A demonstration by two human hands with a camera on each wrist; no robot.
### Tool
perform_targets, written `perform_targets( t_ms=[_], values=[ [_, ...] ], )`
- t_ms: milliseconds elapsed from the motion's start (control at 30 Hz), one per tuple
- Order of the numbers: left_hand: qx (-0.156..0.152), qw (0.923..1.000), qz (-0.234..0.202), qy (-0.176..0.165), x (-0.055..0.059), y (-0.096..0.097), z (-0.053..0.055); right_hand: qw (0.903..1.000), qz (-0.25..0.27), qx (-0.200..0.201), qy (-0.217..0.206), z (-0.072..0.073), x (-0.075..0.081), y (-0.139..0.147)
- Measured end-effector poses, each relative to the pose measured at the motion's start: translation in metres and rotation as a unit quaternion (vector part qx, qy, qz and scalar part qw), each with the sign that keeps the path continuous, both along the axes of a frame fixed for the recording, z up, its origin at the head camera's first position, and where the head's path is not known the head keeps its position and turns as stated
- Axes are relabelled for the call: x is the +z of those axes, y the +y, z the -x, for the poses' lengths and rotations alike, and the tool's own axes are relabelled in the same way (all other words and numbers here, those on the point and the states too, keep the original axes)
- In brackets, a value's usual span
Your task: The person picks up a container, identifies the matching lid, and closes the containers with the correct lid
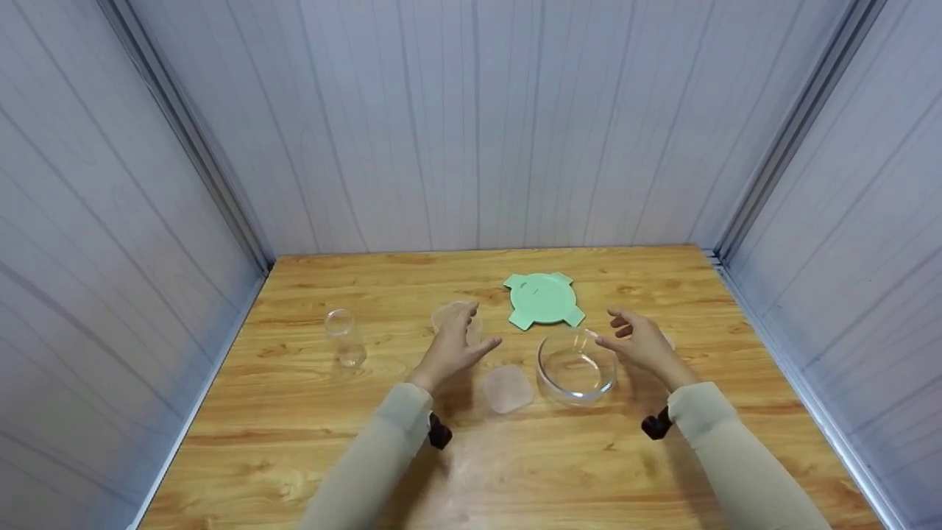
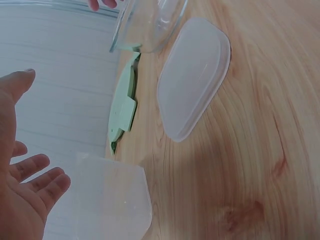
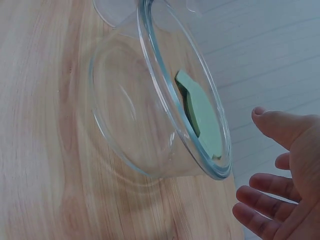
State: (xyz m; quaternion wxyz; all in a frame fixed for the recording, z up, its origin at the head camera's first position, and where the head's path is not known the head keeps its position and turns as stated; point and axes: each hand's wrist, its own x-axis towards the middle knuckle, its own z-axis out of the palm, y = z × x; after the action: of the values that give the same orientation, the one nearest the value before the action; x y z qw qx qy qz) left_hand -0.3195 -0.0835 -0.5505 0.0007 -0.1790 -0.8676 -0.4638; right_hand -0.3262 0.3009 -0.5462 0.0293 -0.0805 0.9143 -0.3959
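In the head view, saw the glass bowl on the tabletop, just beside the right hand. Saw the green lid lying flat behind the bowl, and the cloudy lid to the bowl's left. Found the left hand above the clear tub, thumb spread wide from the fingers, holding nothing. Spotted the tall clear jar farther left. Might have tipped the jar over with a big swing of the left arm.

In the left wrist view, saw the tub close to the left fingertips, but could not tell if touching or apart. Could have knocked the tub or brushed the cloudy lid away, with such pale, see-through sides to judge.

In the right wrist view, saw a gap between the bowl and the right hand, fingers loose and wide, holding nothing. Could have bumped the rim by guessing wrong about clear glass. Might also have dropped the bowl after a weak pinch on smooth, slippery sides.
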Motion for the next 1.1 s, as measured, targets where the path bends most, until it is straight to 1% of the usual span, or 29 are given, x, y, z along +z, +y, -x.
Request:
perform_targets(
  t_ms=[100, 200, 433, 533, 633, 733, 867, 967, 1100],
  values=[
    [-0.006, 0.9995, -0.021, -0.021, -0.001, 0.002, -0.001, 0.9999, 0.011, -0.009, -0.006, 0.0, -0.001, 0.001],
    [-0.01, 0.9994, -0.019, -0.028, -0.001, 0.003, -0.002, 0.9998, 0.014, -0.007, -0.01, 0.0, -0.002, 0.001],
    [0.002, 1.0, 0.002, 0.002, 0.005, 0.008, -0.002, 0.9998, 0.016, -0.002, -0.012, 0.0, -0.005, 0.0],
    [-0.003, 0.9999, -0.001, 0.01, 0.006, 0.012, -0.001, 0.9998, 0.013, -0.002, -0.014, 0.0, -0.007, 0.001],
    [-0.01, 0.9998, -0.014, 0.008, 0.006, 0.016, -0.002, 0.9998, 0.014, -0.004, -0.016, -0.001, -0.009, 0.001],
    [-0.012, 0.9995, -0.029, -0.003, 0.006, 0.019, -0.003, 0.9998, 0.012, -0.003, -0.015, -0.001, -0.01, 0.002],
    [-0.014, 0.9987, -0.043, -0.026, 0.006, 0.022, -0.004, 0.9999, 0.007, -0.005, -0.014, -0.002, -0.012, 0.003],
    [-0.014, 0.9983, -0.043, -0.036, 0.005, 0.025, -0.005, 0.9999, 0.008, -0.001, -0.015, -0.003, -0.012, 0.004],
    [-0.016, 0.9987, -0.031, -0.037, 0.003, 0.029, -0.006, 0.9998, 0.014, 0.009, -0.014, -0.003, -0.012, 0.005]
  ],
)
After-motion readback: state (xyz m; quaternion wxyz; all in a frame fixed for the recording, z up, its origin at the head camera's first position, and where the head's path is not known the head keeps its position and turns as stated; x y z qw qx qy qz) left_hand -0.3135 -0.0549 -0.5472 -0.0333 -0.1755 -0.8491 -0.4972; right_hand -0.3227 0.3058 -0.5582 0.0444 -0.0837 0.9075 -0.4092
